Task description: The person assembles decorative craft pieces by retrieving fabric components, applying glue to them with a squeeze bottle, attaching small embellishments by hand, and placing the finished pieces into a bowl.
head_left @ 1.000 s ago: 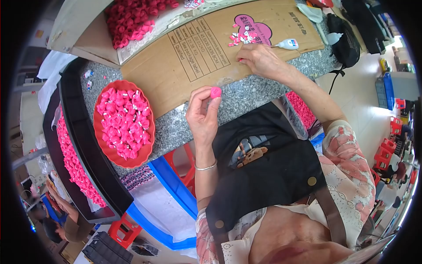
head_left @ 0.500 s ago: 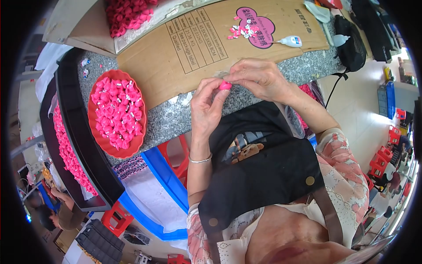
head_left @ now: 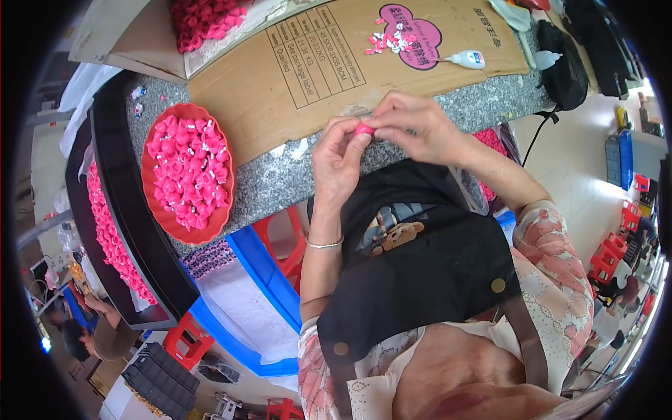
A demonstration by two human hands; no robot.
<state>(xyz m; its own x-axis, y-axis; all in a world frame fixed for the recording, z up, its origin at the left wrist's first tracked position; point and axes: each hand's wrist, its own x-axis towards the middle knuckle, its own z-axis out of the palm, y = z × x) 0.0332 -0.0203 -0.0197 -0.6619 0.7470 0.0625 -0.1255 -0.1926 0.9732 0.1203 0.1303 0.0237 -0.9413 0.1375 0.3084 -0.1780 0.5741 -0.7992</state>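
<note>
Between my two hands, over the near edge of the cardboard, is a small pink piece. My left hand, with a silver bangle at the wrist, pinches it between thumb and fingers. Close against it, my right hand has thumb and forefinger pressed together; what they hold is too small to make out. To the left stands a red scalloped bowl full of pink pieces with small whitish or shiny bits. Small pink and white parts lie on the cardboard beside a white glue-like bottle.
Flattened cardboard covers part of the speckled grey worktop. A box of pink pieces is at the top left. Black trays and a blue bin are at the left. Another person is at the lower left.
The view has shifted slightly. Both hands remain together at the pink piece, which is now more covered by the fingers.
</note>
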